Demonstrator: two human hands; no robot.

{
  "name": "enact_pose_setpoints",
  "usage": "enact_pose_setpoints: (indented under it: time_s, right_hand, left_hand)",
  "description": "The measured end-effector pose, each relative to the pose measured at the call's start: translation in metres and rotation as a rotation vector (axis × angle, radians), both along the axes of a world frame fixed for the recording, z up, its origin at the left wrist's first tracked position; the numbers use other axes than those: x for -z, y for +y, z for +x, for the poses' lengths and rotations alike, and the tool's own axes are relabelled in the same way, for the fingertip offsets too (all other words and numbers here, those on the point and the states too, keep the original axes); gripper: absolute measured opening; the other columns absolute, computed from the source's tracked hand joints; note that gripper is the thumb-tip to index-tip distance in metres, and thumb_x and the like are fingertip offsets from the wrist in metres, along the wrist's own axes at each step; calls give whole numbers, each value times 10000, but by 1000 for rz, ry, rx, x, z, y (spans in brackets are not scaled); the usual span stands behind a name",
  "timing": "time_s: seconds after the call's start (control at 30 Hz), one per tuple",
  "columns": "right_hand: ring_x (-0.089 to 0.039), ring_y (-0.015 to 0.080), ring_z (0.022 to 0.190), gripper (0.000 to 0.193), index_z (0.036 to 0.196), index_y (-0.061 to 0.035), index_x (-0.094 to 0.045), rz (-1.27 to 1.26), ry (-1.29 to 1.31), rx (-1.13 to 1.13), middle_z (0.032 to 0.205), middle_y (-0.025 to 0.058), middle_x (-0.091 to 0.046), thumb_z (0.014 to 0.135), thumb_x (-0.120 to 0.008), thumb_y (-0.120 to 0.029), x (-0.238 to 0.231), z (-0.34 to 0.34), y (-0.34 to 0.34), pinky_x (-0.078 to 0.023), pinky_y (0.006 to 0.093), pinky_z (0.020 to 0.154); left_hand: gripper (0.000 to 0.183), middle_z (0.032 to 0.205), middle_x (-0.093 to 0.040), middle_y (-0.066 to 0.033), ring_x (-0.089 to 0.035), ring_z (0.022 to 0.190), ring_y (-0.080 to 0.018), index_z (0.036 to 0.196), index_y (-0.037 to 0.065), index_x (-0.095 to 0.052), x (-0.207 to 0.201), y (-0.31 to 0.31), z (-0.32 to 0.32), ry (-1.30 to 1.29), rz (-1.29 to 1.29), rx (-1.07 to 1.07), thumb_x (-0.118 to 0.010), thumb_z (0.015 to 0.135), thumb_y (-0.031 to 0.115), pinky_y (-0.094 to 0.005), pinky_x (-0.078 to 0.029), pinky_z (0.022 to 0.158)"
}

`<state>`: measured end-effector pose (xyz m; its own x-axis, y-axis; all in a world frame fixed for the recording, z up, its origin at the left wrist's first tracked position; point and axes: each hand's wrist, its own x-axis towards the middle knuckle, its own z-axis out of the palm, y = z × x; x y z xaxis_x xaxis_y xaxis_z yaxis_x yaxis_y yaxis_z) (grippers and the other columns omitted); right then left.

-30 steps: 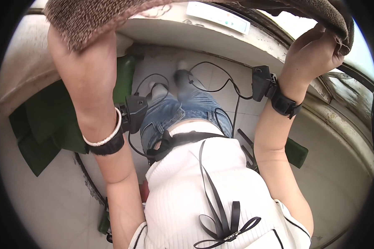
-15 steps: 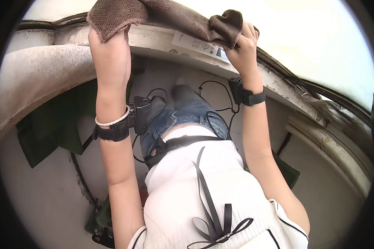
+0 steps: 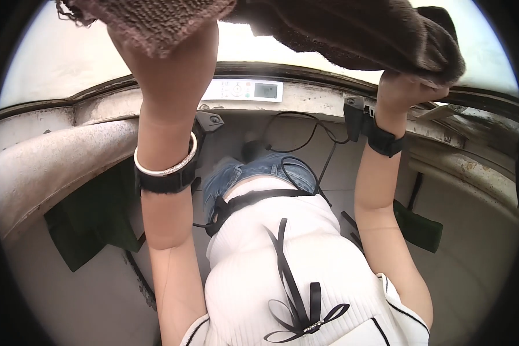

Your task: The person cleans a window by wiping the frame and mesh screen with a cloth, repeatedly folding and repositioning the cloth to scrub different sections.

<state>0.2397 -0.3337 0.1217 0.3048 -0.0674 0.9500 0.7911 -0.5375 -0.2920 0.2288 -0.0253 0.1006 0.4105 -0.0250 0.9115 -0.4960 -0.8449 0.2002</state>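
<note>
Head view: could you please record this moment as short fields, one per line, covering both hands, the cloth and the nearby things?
Left hand: raised, partly covered by the brown cloth; grip hidden
Right hand: raised, appears to grip the cloth's right end
Cloth: reaches across the top, cut by the picture's upper edge
Ledge: pale, worn, with a white remote control on it
Wrists: black strap on each, white bracelet on the left one

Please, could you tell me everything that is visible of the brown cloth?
The brown cloth looks like thick, coarse, towel-like fabric, with loose threads at its left end. It stretches, creased, across the top, partly cut off by the picture. The left hand is under one end, fingers hidden; the right hand holds the bunched other end.
</note>
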Motion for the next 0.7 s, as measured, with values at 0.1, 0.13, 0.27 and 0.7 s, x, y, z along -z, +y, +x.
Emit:
enact_pose_setpoints:
  time_s: [0.1, 0.13, 0.27, 0.7]
  right_hand:
    - [-534, 167, 687, 99, 767, 2, -613, -22, 249, -51, 746, 83, -613, 673, -618, -31, 26, -21, 9, -391, 250, 628]
    - [-542, 185, 719, 158, 803, 2, -623, -33, 299, -63, 760, 96, -612, 645, -612, -8, 34, -24, 9, -403, 267, 662]
    - [-556, 213, 750, 227, 878, 16, -627, 79, 490, -77, 858, 104, -621, 660, -575, 53, 73, -37, -6, -427, 276, 702]
    - [-540, 96, 811, 189, 987, 25, -577, 333, 416, 43, 928, 45, -600, 804, -531, 4, 37, -41, -48, -427, 215, 698]
  left_hand:
    - [407, 1159, -464, -211, -432, 1115, -382, 1053, -66, -484, 14, -30, -4, 96, 98, 36, -645, 735, 129, -496, -289, 985]
    - [483, 1213, -391, -252, -392, 1142, -412, 1138, -56, -422, 20, -44, -16, 195, 217, -64, -633, 735, 108, -528, -306, 968]
    - [592, 1243, -353, -271, -265, 1204, -473, 1201, -44, -398, 54, -63, -39, 367, 136, 130, -620, 676, 116, -571, -213, 1003]
    - [394, 1158, -404, -262, -297, 1171, -485, 1055, -51, -491, 11, -119, -43, 424, 124, 157, -565, 670, -16, -596, -231, 992]
